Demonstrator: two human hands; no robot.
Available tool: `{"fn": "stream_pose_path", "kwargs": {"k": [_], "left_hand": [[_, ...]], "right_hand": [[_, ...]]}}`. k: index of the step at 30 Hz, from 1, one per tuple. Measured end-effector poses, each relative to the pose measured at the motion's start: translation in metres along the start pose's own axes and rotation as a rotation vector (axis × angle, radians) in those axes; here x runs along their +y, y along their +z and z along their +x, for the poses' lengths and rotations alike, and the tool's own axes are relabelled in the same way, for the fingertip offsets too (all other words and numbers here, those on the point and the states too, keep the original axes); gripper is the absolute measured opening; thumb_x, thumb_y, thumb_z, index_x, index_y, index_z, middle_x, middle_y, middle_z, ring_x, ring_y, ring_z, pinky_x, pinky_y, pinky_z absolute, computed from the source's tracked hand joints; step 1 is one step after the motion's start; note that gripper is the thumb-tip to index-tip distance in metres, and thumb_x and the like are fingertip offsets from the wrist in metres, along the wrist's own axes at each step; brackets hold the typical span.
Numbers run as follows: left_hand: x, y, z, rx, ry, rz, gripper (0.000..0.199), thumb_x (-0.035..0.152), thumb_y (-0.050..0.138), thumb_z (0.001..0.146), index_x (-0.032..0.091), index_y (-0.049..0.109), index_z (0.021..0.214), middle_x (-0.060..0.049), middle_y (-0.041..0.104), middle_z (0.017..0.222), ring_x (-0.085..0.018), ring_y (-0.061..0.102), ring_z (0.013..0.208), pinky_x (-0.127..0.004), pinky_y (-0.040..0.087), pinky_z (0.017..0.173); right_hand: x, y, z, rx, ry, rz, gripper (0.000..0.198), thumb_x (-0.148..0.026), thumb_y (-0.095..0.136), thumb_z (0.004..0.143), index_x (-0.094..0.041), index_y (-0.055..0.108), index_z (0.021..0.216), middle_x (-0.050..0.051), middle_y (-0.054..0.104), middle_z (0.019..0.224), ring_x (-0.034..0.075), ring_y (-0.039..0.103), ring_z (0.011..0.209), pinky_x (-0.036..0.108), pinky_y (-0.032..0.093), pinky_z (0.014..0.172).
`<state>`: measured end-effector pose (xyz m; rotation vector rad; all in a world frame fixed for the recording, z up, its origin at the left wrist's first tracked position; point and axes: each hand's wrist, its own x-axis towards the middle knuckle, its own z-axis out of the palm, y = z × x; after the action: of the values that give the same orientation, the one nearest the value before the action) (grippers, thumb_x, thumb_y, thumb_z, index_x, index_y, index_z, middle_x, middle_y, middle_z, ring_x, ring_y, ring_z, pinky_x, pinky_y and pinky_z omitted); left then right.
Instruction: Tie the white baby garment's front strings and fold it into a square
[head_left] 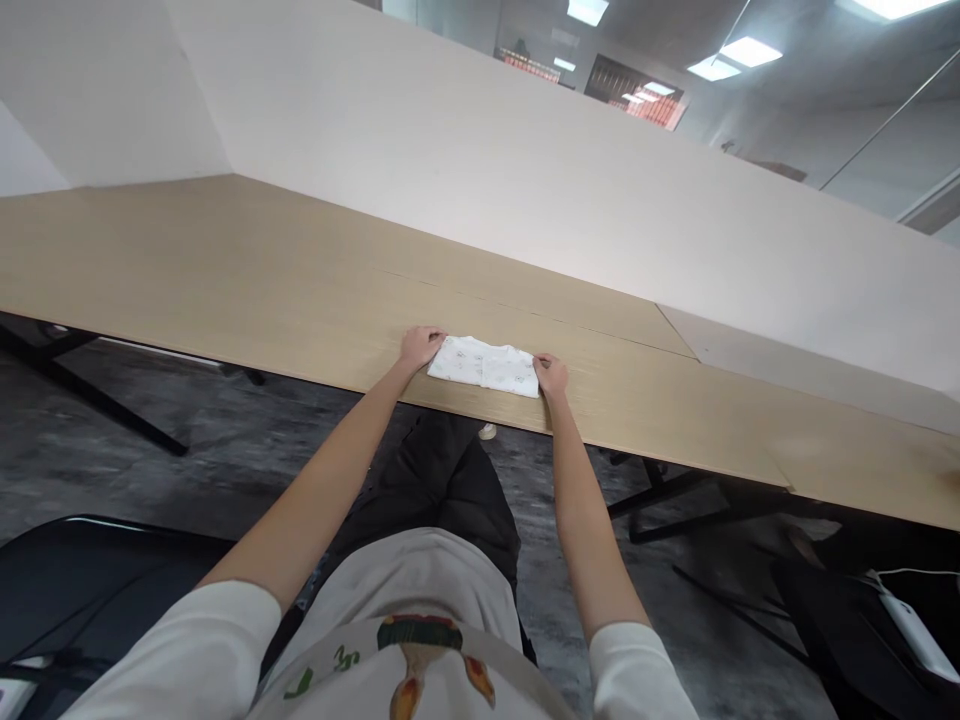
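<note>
A folded white cloth [484,366] with a small faint print lies on the wooden table near its front edge. It forms a flat, wide strip with a slightly wavy far edge and a crease near the middle. My left hand [422,347] pinches its far left corner, fingers bent and pressed together. At the opposite end, my right hand [552,376] grips the upper right corner between thumb and fingers. Both hands rest low at the tabletop. Whether the cloth is a garment I cannot tell.
The long light-wood table [300,270] runs across the view, with a white partition [487,170] along its back. A black chair [97,590] stands at lower left. Another dark seat [847,630] at lower right carries a white device [919,635] with a cable.
</note>
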<state>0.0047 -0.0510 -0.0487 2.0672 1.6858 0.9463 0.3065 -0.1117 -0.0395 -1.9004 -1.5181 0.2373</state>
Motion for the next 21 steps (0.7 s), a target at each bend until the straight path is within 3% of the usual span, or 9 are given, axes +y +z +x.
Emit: {"fn": "stream_pose_path", "kwargs": {"k": [9,13,15,17,21], "left_hand": [[0.001,-0.002,0.0,-0.023,-0.007,0.013,0.036,0.035,0.049,0.09,0.019,0.075,0.109,-0.011,0.072,0.117,-0.026,0.064,0.109,-0.034,0.047,0.091],[0.004,-0.003,-0.001,-0.03,-0.032,0.021,0.036,0.034,0.048,0.091,0.02,0.075,0.111,-0.009,0.071,0.117,-0.024,0.064,0.109,-0.032,0.047,0.092],[0.005,-0.003,-0.002,-0.032,-0.032,0.03,0.036,0.034,0.048,0.091,0.019,0.075,0.111,-0.009,0.071,0.117,-0.024,0.064,0.11,-0.032,0.047,0.092],[0.006,-0.004,-0.002,-0.028,-0.031,0.043,0.037,0.034,0.049,0.09,0.018,0.075,0.111,-0.01,0.071,0.117,-0.025,0.064,0.109,-0.033,0.047,0.092],[0.005,-0.004,-0.003,-0.016,-0.017,0.032,0.036,0.034,0.049,0.091,0.019,0.074,0.111,-0.01,0.072,0.116,-0.025,0.064,0.109,-0.033,0.047,0.093]], "right_hand": [[-0.001,-0.001,-0.002,0.016,0.039,0.121,0.027,-0.031,0.054,0.084,-0.016,0.072,0.097,0.011,0.073,0.105,0.022,0.065,0.098,0.033,0.047,0.092],[-0.012,-0.01,0.0,0.209,0.111,0.338,0.023,-0.031,0.057,0.078,-0.015,0.064,0.092,0.006,0.067,0.092,0.017,0.059,0.084,0.029,0.046,0.084],[-0.034,-0.021,-0.006,0.353,0.093,0.46,0.019,-0.033,0.057,0.079,-0.016,0.058,0.087,0.0,0.058,0.078,0.013,0.052,0.071,0.026,0.045,0.075],[-0.071,-0.039,-0.027,0.456,-0.067,0.604,0.018,-0.035,0.059,0.081,-0.019,0.051,0.078,-0.006,0.046,0.067,0.01,0.044,0.061,0.024,0.042,0.066],[-0.164,-0.09,-0.129,0.501,-0.453,0.786,0.037,-0.035,0.062,0.086,-0.023,0.035,0.065,-0.009,0.032,0.057,0.007,0.034,0.049,0.021,0.036,0.051]]}}
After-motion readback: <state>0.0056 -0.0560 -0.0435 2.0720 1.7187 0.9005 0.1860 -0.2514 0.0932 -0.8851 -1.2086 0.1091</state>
